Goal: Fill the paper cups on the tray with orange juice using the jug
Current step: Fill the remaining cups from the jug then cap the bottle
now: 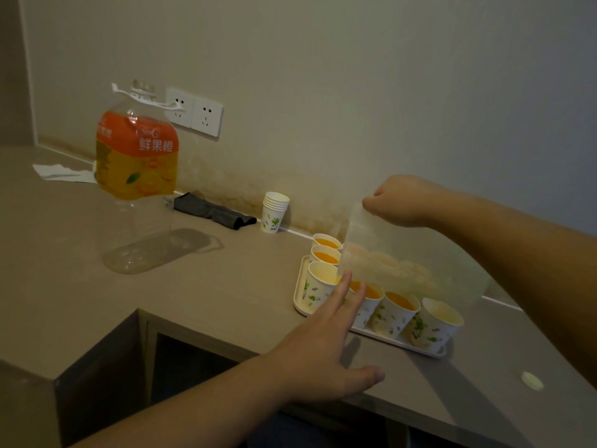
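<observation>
spanning the corner, a brown counter (226, 286) (beige wall (355, 92) behind).

The translucent jug (403, 253) hides the rear of the tray (298, 295) and parts of the paper cups (395, 313) behind it. The right hand (400, 200) hides the jug's handle, and its fingers cannot be seen. Both forearms are cut off by the picture's edges.

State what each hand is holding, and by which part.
The right hand grips the translucent jug at its top edge, tilting it over the paper cups on the tray. The left hand holds nothing; its fingers are straight.
</observation>
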`<state>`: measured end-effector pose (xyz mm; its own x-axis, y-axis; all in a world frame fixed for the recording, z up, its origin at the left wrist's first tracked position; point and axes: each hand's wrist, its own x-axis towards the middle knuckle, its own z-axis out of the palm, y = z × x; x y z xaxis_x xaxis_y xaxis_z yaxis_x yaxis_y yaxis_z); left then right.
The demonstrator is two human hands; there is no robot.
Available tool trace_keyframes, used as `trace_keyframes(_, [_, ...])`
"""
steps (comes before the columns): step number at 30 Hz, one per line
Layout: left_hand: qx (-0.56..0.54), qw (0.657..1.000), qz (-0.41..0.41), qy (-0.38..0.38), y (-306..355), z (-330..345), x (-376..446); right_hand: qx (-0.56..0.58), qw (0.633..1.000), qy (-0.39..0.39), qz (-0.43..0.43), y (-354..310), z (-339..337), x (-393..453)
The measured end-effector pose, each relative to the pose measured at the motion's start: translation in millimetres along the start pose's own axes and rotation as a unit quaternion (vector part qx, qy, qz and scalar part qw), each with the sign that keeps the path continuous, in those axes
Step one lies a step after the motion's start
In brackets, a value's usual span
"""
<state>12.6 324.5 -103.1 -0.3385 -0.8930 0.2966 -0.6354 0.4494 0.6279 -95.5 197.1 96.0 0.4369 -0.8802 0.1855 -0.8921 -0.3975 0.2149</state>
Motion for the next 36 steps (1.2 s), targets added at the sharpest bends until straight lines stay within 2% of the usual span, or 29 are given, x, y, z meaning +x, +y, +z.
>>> trace_keyframes(18, [-0.005,1.0,-0.007,-0.012,-4.1,4.8,-2.4,-0.073,0.99,0.046,-0.111,-19.1,2.3,-0.9])
trace_keyframes(28, [-0.001,1.0,-0.009,-0.02,-6.7,4.0,-1.8,-0.105,0.982,0.073,-0.142,-20.2,-2.0,-3.6])
trace_keyframes(36, [0.0,1.0,-0.007,-0.025,-9.4,7.6,-0.7,-0.094,0.982,0.062,-0.149,-19.2,2.6,-4.4])
